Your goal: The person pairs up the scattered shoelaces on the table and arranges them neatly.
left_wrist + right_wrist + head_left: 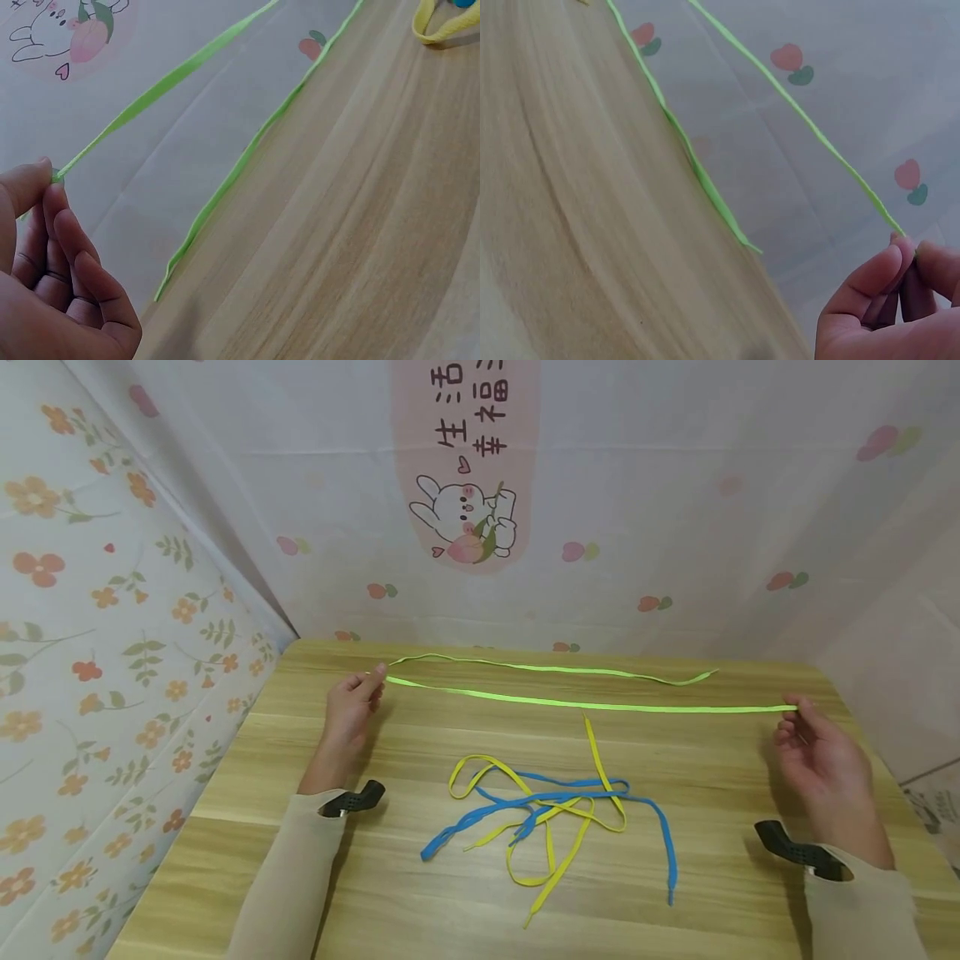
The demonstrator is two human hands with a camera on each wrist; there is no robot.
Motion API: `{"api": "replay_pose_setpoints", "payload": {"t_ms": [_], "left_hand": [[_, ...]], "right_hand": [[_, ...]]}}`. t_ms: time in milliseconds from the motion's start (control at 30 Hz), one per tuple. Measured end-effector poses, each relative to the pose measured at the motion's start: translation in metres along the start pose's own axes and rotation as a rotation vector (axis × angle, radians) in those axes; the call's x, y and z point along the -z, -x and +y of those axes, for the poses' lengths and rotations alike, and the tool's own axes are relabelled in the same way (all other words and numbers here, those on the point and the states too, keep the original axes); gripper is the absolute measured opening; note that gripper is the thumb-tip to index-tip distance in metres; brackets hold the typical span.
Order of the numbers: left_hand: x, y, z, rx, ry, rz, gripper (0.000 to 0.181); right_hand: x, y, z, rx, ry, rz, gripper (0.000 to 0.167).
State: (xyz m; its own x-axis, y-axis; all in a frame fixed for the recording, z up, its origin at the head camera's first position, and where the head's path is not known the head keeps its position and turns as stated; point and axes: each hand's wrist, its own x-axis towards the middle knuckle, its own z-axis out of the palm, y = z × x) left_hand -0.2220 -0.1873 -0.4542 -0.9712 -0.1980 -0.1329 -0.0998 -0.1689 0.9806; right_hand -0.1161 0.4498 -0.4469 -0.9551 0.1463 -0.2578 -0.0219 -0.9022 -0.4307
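We had a printed cloth [645, 510] behind the desk [720, 793]. Off the desktop, we stretched the held lace [585, 703], a green one, from hand to hand with a slight sag. Beyond it, a loose lace [558, 669], also green, lay wavy near the far edge. Closer to us, yellow lace [595, 752] and blue lace [562, 796] crossed in a tangle. Our right hand [825, 756] and left hand [351, 706] were well apart, one at each end of the held lace. On both, the thumb and foremost fingers pinched its tip together; the others curled loosely.
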Motion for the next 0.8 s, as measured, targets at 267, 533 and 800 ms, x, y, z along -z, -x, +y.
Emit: {"api": "replay_pose_setpoints", "payload": {"t_ms": [267,533,800], "left_hand": [[0.002,-0.005,0.005,-0.004,-0.031,-0.012,0.038],[0.002,-0.017,0.008,0.012,-0.116,-0.042,0.032],[0.002,-0.024,0.013,0.013,-0.184,-0.051,0.03]], "right_hand": [[0.003,-0.001,-0.001,0.005,0.069,0.029,0.024],[-0.001,-0.012,-0.008,-0.018,0.164,0.052,0.025],[-0.003,-0.024,-0.012,-0.023,0.252,0.007,0.03]]}}
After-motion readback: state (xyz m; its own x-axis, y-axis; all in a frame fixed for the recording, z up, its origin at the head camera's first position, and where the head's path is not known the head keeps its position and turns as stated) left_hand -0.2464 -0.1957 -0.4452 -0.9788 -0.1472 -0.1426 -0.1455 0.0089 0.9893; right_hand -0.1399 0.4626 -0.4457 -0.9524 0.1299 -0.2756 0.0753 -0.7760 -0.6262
